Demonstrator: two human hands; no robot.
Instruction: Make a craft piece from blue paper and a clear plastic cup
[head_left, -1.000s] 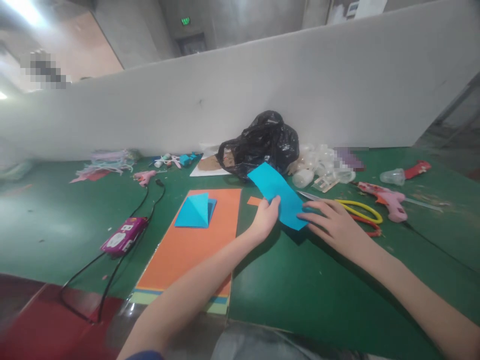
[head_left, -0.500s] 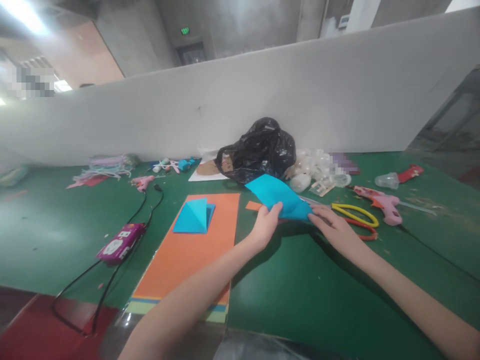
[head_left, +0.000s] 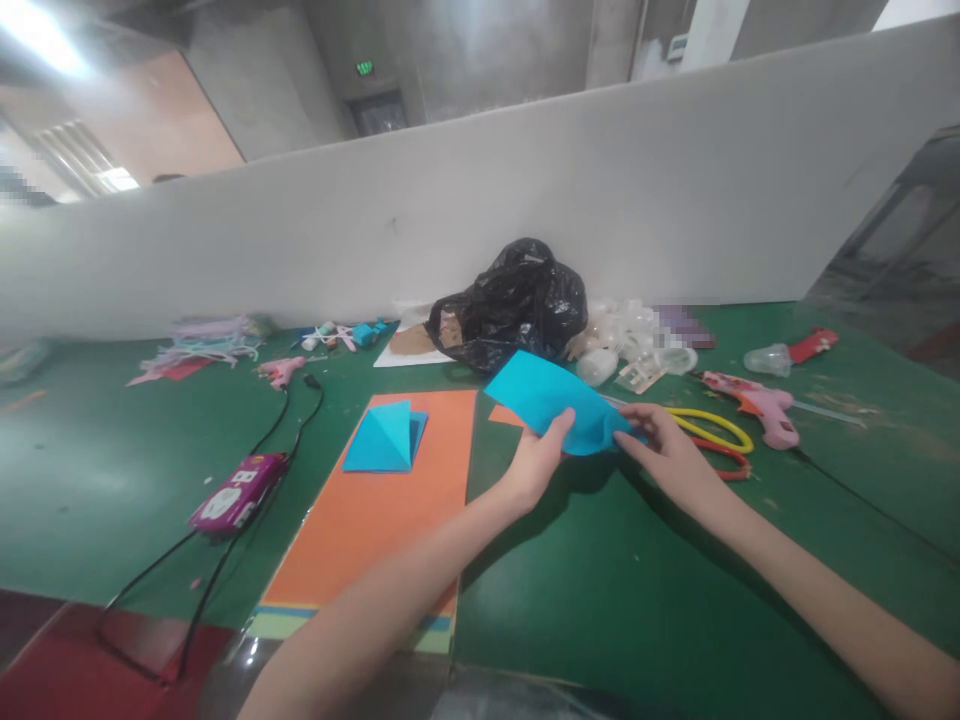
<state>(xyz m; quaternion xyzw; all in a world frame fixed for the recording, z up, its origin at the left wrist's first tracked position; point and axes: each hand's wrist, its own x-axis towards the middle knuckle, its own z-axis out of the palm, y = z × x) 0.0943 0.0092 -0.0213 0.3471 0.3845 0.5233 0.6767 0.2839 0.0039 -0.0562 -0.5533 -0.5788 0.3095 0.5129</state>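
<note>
Both my hands hold a sheet of bright blue paper point(head_left: 544, 398) above the green mat, and it bends between them. My left hand point(head_left: 536, 462) grips its lower edge, and my right hand point(head_left: 664, 450) pinches its right end. To the left, a folded blue paper piece point(head_left: 382, 440) lies on a long orange paper sheet point(head_left: 390, 500). Under my left forearm, that sheet covers other coloured sheets, seen at its near end. A small orange paper scrap point(head_left: 504, 416) lies just behind my left hand.
Yellow-and-red-handled scissors point(head_left: 709, 430) and a pink glue gun point(head_left: 757, 405) lie right of my right hand. A black plastic bag point(head_left: 510, 305), clear plastic domes point(head_left: 622, 335), a corded purple device point(head_left: 238, 492) and a second glue gun point(head_left: 281, 372) sit on the mat before a white partition point(head_left: 450, 200).
The blue sheet has gone from a long, slanted strip to a shorter, more bent shape. My hands are closer together, and the view has shifted slightly.
</note>
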